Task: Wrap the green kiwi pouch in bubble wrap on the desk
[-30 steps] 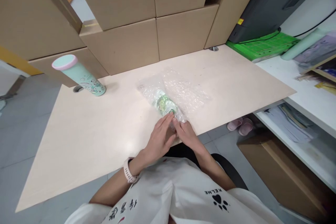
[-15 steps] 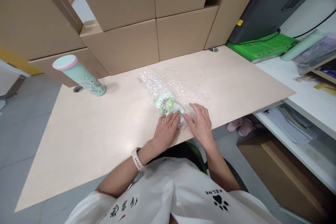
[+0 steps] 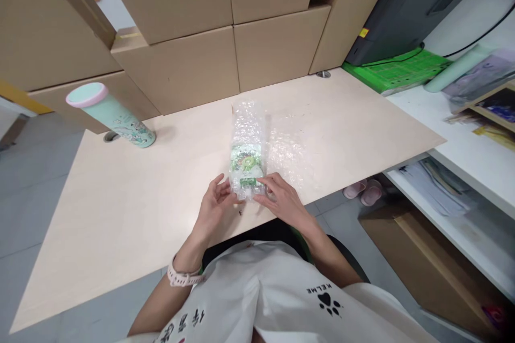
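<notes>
A green-and-white printed packet (image 3: 246,163) lies on the table inside clear bubble wrap (image 3: 247,120), its long side pointing away from me. A picture like a kiwi slice shows on its front. My left hand (image 3: 215,201) holds the lower left edge of the wrapped packet, fingers curled at its side and thumb by the bottom corner. At the lower right edge, my right hand (image 3: 281,199) grips it with thumb and fingers on the wrap. A loose flap of the wrap spreads flat to the right of the packet.
A mint-green tumbler (image 3: 116,118) with a pink rim stands at the left on the wooden table (image 3: 161,193). Cardboard boxes (image 3: 277,48) are stacked along the back edge. To the right are a green crate (image 3: 394,69) and a white shelf (image 3: 466,123).
The wrapped packet has turned from slanted to nearly straight. My left hand has moved from on top of it to its left side; my right hand has shifted left onto its right edge.
</notes>
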A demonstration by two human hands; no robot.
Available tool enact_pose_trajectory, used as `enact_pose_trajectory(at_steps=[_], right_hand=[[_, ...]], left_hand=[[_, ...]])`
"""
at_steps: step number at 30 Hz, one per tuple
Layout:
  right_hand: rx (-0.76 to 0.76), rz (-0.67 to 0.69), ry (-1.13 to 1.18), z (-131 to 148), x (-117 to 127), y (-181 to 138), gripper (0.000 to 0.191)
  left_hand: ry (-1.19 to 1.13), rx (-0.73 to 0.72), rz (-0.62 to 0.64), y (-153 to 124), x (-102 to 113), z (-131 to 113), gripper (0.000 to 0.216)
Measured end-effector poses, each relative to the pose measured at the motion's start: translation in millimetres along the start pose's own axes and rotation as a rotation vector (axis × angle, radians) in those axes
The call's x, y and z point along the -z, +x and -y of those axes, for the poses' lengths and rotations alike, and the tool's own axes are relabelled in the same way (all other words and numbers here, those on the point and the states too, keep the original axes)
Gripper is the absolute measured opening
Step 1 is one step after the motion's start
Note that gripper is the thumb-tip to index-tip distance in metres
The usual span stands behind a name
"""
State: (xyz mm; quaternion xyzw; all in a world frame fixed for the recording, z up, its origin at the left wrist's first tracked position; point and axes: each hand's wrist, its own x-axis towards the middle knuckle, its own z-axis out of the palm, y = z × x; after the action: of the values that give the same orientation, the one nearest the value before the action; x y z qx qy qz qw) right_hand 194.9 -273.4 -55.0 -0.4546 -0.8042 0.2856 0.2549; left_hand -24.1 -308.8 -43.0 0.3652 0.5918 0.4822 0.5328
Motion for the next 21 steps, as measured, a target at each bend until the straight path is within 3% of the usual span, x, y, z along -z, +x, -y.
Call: enact_pose_trajectory(at_steps=[3, 5, 10, 16, 18, 21], right_hand=[[-0.028, -0.019, 0.020, -6, 4, 2, 0.040], [-0.059, -0.028, 0.032, -7, 5, 1, 0.037], [-0.040, -0.045, 0.167, -12, 9, -1, 0.030], [-0.066, -0.050, 0.294, -31, 15, -2, 0.016], [-0.091, -0.039, 0.308, -36, 19, -2, 0.012], [-0.133, 0.014, 0.348, -40, 27, -3, 0.010]], left_hand=[[-0.120, 0.082, 0.076, 0, -10, -10, 0.058], [-0.097, 0.051, 0.162, -1, -21, -16, 0.054], [0.244, -0.377, 0.273, 0, -50, -21, 0.071], [1.002, -0.957, 0.487, 24, -74, -23, 0.045], [1.108, -1.052, 0.483, 31, -81, -21, 0.050], [1.172, -1.079, 0.396, 33, -90, -11, 0.049]])
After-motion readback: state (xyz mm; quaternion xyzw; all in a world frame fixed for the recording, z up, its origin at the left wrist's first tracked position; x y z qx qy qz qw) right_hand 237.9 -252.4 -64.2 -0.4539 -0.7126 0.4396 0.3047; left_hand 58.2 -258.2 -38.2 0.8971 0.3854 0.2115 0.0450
